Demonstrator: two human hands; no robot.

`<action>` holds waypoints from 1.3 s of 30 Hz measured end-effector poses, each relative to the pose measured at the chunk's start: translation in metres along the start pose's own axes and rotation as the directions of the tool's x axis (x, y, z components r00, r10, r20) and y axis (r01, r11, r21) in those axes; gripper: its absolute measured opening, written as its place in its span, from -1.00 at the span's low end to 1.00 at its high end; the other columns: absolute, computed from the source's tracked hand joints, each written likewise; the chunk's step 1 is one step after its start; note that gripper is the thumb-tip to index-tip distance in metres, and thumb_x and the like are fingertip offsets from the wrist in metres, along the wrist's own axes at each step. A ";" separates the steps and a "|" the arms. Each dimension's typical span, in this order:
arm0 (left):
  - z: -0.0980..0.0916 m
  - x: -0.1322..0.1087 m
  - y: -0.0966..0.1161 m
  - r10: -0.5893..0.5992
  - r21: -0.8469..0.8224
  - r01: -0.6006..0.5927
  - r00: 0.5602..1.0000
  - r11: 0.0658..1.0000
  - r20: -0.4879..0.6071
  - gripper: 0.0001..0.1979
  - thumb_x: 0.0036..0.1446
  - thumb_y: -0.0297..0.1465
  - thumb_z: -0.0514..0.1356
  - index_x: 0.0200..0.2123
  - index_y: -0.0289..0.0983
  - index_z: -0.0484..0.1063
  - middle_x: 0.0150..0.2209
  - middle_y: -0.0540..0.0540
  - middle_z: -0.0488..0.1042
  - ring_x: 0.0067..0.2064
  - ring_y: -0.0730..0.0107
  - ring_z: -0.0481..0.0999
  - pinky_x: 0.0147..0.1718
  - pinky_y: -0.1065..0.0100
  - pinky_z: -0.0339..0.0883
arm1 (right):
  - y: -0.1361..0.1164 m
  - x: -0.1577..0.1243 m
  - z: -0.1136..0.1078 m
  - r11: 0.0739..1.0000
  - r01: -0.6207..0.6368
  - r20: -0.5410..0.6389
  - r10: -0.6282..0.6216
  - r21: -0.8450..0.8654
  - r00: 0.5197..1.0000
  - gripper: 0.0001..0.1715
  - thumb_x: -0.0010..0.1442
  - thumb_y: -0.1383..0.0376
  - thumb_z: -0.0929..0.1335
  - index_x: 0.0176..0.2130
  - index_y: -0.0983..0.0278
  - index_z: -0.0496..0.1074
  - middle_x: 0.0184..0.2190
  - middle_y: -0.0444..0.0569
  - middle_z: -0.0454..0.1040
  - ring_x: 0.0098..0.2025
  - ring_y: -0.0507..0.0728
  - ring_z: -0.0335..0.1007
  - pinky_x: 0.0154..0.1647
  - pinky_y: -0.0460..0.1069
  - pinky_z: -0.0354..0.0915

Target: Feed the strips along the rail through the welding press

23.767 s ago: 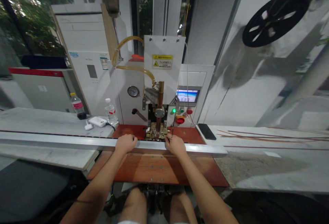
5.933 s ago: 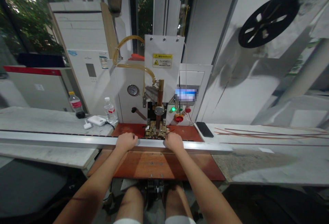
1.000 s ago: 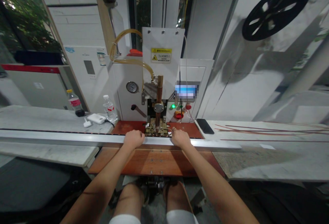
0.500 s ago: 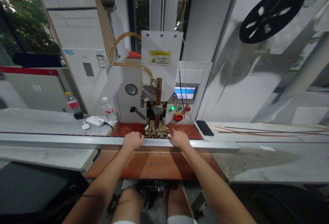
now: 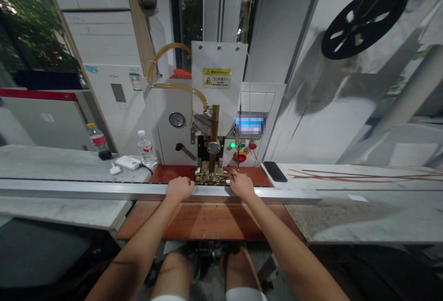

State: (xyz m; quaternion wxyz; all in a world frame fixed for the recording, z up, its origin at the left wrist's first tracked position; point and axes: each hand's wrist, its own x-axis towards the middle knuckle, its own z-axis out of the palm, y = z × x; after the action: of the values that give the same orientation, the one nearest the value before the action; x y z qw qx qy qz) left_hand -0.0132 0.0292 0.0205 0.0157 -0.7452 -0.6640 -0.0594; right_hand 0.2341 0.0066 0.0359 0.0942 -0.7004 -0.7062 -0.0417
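Note:
My left hand (image 5: 180, 188) is closed over the back edge of a long silver metal bar (image 5: 93, 190), just left of a brass clamping fixture (image 5: 212, 177). Its fingertips are hidden, so what they grip cannot be told. To the right of the fixture, my right hand (image 5: 242, 185) rests at the bar with thumb and finger pinched near a small dark sliver too blurred to name. Between both hands, a copper electrode rod (image 5: 214, 128) points down into the fixture from the white machine head (image 5: 218, 56).
A phone (image 5: 275, 172) and several thin copper-coloured strips (image 5: 332, 175) lie on the right table. At left stand a cola bottle (image 5: 99, 142), a water bottle (image 5: 146, 149) and a white power bank (image 5: 128, 162). Behind are a pressure gauge (image 5: 176, 119), lit screen (image 5: 249, 126) and red knob (image 5: 240, 157).
My right hand's fingers have shifted slightly, and the thin dark sliver beside them shows less. My left hand and the bar stay in place. The view has tilted a little.

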 end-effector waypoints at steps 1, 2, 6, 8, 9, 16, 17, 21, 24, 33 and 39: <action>0.000 0.000 0.000 0.002 -0.001 -0.002 1.000 1.000 -0.005 -0.52 0.14 -0.22 -0.13 -0.30 -0.28 0.56 -0.29 -0.26 0.55 -0.22 0.13 0.53 -0.25 0.25 0.33 | -0.003 0.000 -0.001 1.000 0.009 0.003 -0.009 0.000 1.000 -0.60 0.32 0.17 0.02 -0.07 0.22 0.29 -0.25 0.05 0.51 -0.17 0.15 0.44 -0.20 -0.02 0.20; 0.000 0.000 0.000 0.004 -0.002 -0.004 1.000 1.000 -0.009 -0.52 0.14 -0.22 -0.13 -0.30 -0.28 0.56 -0.29 -0.26 0.55 -0.22 0.13 0.53 -0.25 0.24 0.33 | -0.006 0.000 -0.001 1.000 0.019 0.010 -0.019 -0.001 1.000 -0.60 0.32 0.17 0.03 -0.08 0.22 0.30 -0.25 0.05 0.51 -0.18 0.15 0.44 -0.20 -0.02 0.20; 0.001 0.000 -0.001 -0.004 0.000 0.004 1.000 1.000 0.006 -0.50 0.14 -0.21 -0.15 -0.29 -0.27 0.56 -0.28 -0.27 0.55 -0.22 0.14 0.53 -0.24 0.23 0.33 | -0.018 0.001 0.002 0.999 0.043 0.028 -0.043 0.000 0.999 -0.59 0.32 0.16 0.03 -0.10 0.23 0.31 -0.26 0.05 0.51 -0.20 0.15 0.44 -0.22 -0.02 0.20; 0.001 0.000 -0.001 -0.007 0.001 0.007 1.000 1.000 0.016 -0.49 0.15 -0.21 -0.16 -0.28 -0.26 0.56 -0.27 -0.27 0.55 -0.21 0.15 0.53 -0.22 0.23 0.33 | -0.022 0.000 0.005 0.998 0.055 0.025 -0.055 0.006 0.998 -0.60 0.31 0.17 0.03 -0.10 0.23 0.31 -0.25 0.06 0.51 -0.19 0.15 0.44 -0.22 -0.03 0.19; 0.001 0.000 -0.001 -0.007 0.001 0.007 1.000 1.000 0.021 -0.49 0.15 -0.21 -0.16 -0.27 -0.26 0.56 -0.27 -0.27 0.55 -0.21 0.15 0.53 -0.22 0.23 0.33 | -0.023 0.000 0.006 0.998 0.060 0.025 -0.061 0.010 0.998 -0.60 0.31 0.17 0.03 -0.10 0.23 0.31 -0.23 0.06 0.50 -0.19 0.15 0.44 -0.22 -0.03 0.19; 0.002 0.001 -0.003 0.021 -0.014 -0.021 0.999 1.000 0.047 -0.50 0.15 -0.21 -0.16 -0.25 -0.24 0.56 -0.25 -0.26 0.55 -0.19 0.13 0.52 -0.21 0.20 0.31 | -0.024 -0.003 0.013 0.997 0.079 0.036 -0.080 0.027 0.996 -0.59 0.32 0.16 0.04 -0.09 0.23 0.31 -0.20 0.07 0.49 -0.16 0.14 0.41 -0.19 -0.04 0.16; 0.002 0.002 -0.003 0.022 -0.016 -0.021 0.998 1.000 0.051 -0.50 0.16 -0.21 -0.16 -0.25 -0.24 0.55 -0.24 -0.27 0.55 -0.18 0.13 0.51 -0.21 0.20 0.31 | -0.024 -0.003 0.013 0.996 0.084 0.031 -0.084 0.027 0.996 -0.60 0.32 0.16 0.04 -0.09 0.23 0.31 -0.20 0.07 0.49 -0.17 0.14 0.41 -0.20 -0.04 0.16; 0.004 0.003 -0.005 0.036 -0.024 -0.034 0.997 0.999 0.069 -0.49 0.17 -0.21 -0.17 -0.24 -0.25 0.55 -0.22 -0.27 0.54 -0.16 0.13 0.50 -0.19 0.21 0.29 | -0.024 -0.003 0.015 0.995 0.099 0.012 -0.099 0.027 0.995 -0.61 0.32 0.17 0.04 -0.10 0.22 0.31 -0.19 0.05 0.49 -0.18 0.13 0.41 -0.22 -0.04 0.15; 0.004 0.004 -0.007 0.062 -0.020 -0.061 0.995 0.998 0.074 -0.50 0.18 -0.21 -0.17 -0.26 -0.26 0.54 -0.22 -0.26 0.54 -0.17 0.15 0.51 -0.21 0.23 0.30 | -0.023 -0.003 0.016 0.996 0.087 0.017 -0.088 0.033 0.996 -0.60 0.32 0.16 0.03 -0.09 0.22 0.31 -0.18 0.04 0.49 -0.18 0.12 0.41 -0.21 -0.05 0.15; -0.005 0.011 -0.016 0.173 -0.109 -0.167 0.984 0.980 0.052 -0.56 0.18 -0.32 -0.16 -0.34 -0.29 0.51 -0.24 -0.22 0.55 -0.15 0.25 0.50 -0.16 0.34 0.26 | -0.023 -0.002 0.018 0.993 0.102 -0.029 -0.101 0.052 0.995 -0.60 0.33 0.16 0.03 -0.10 0.19 0.32 -0.14 0.00 0.47 -0.14 0.09 0.38 -0.17 -0.07 0.13; -0.014 0.009 -0.032 0.117 -0.099 -0.113 0.992 0.989 0.040 -0.56 0.19 -0.31 -0.17 -0.30 -0.27 0.51 -0.21 -0.19 0.54 -0.13 0.26 0.49 -0.16 0.36 0.26 | -0.023 -0.004 0.015 0.993 0.098 -0.019 -0.097 0.059 0.995 -0.60 0.33 0.15 0.03 -0.10 0.18 0.33 -0.13 -0.01 0.47 -0.15 0.10 0.39 -0.17 -0.07 0.13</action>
State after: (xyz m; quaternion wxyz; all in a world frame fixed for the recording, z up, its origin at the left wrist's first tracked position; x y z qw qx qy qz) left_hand -0.0448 0.0406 0.0338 -0.0319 -0.7833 -0.6165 -0.0733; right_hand 0.2098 0.0051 0.0218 0.1189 -0.6618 -0.7396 -0.0308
